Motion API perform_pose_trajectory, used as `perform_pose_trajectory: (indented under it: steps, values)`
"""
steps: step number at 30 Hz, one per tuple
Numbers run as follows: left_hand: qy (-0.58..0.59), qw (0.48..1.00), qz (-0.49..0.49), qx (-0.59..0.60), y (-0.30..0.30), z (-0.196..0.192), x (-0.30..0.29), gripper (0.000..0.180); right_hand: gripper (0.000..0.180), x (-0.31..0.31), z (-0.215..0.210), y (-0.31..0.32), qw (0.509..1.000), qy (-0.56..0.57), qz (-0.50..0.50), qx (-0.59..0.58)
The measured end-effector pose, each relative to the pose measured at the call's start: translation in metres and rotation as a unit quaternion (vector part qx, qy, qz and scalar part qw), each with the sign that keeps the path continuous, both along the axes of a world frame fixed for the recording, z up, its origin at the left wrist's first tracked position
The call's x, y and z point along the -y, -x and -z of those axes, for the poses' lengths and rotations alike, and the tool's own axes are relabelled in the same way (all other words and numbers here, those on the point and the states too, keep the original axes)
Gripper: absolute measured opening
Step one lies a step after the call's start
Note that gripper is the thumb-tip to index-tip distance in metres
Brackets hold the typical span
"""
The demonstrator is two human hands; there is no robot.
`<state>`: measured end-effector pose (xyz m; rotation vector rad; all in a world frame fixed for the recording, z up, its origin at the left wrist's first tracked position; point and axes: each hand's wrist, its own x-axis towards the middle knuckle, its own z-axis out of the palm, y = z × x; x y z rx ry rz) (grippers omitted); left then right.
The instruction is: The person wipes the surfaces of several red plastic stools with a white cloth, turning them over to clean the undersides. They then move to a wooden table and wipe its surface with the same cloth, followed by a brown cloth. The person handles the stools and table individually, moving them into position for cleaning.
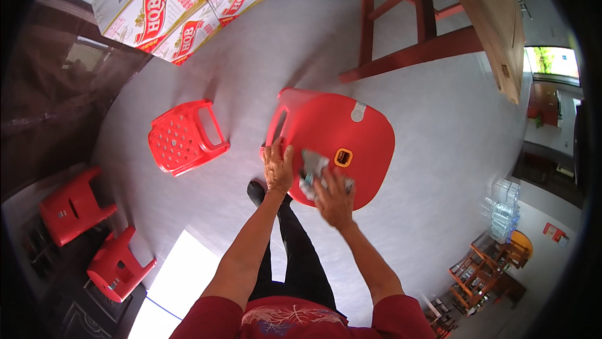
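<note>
A large red plastic chair (370,151) stands in front of me, its seat bearing a pale oval sticker and a small black-and-orange square label. At its left side, my left hand (278,168) grips the near end of the slotted back rail; some fingertips are hidden. My right hand (335,200) is closed over a crumpled grey cloth (313,166) and presses it on the near part of the seat. The hand is slightly blurred, and part of the cloth sticks out beyond its fingers toward the left.
To the left stands a small red chair (179,141) with a perforated seat. Two red stools (72,207) are farther left. Stacked printed cartons (153,13) sit at the far left. A wooden table (495,19) with a reddish frame is at the far right; bottle packs (503,207) stand right.
</note>
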<state>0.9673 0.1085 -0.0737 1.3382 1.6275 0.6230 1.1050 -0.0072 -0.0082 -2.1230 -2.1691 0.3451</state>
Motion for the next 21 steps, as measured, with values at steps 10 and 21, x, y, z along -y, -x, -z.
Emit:
perform_pose_trajectory:
  steps: [10, 21]
  values:
    - [0.009, 0.998, -0.054, 0.043, -0.004, -0.002, 0.006, 0.058, 0.039, -0.184, 0.037, -0.017, 0.984, -0.156, 0.084, 0.036]
    - [0.000, 0.993, -0.110, 0.047, -0.005, -0.002, 0.008, 0.047, 0.045, -0.108, 0.014, 0.020, 0.987, -0.075, -0.120, 0.078]
